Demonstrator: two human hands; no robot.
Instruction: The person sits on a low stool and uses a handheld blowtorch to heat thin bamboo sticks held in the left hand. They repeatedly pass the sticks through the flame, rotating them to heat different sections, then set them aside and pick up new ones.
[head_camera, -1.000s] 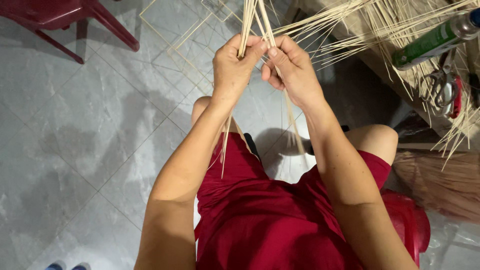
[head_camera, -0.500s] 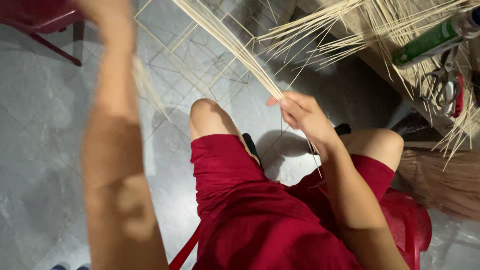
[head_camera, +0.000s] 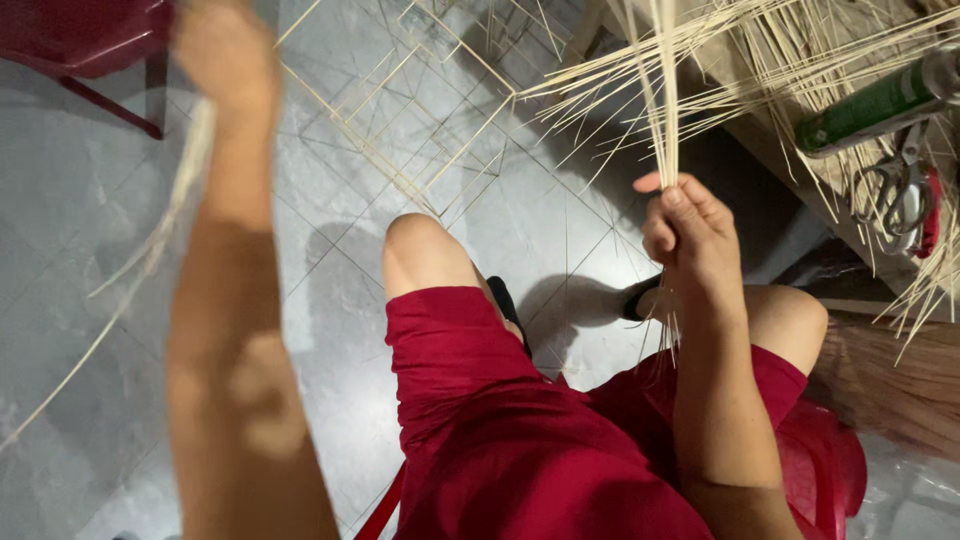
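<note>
Pale straw heaps on the far-right table (head_camera: 770, 150), still mostly loose; on the floor lies one finished lattice frame (head_camera: 420, 130); our right hand (head_camera: 690, 240) clamps one small bundle of straws (head_camera: 665, 110) upright; our left hand (head_camera: 225, 60), blurred, apparently grips another strand (head_camera: 150, 250); one green can (head_camera: 880, 100), one pair of scissors (head_camera: 895, 190).
</note>
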